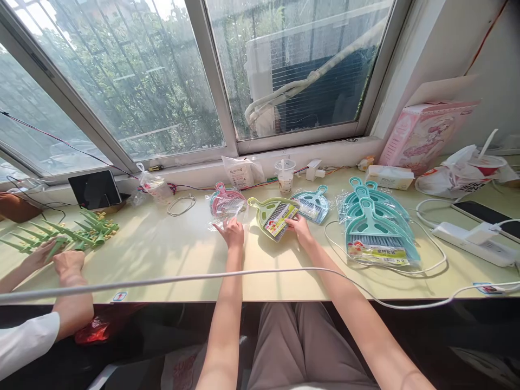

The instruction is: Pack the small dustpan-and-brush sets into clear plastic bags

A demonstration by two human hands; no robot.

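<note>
My right hand grips the lower right edge of a yellow-green dustpan and brush set, which is tilted and carries a printed label. My left hand is at the near edge of a pink dustpan and brush set in clear plastic wrap. Its thumb is spread out to the left, and its fingertips reach the wrap; whether they press on it I cannot tell. Just behind my right hand lies a teal dustpan and brush set. Several more teal sets overlap in a pile farther right.
A white cable crosses above the table's front edge. At left, another person's hands work among green plastic stems. A drink cup stands by the window; a power strip and a phone lie right.
</note>
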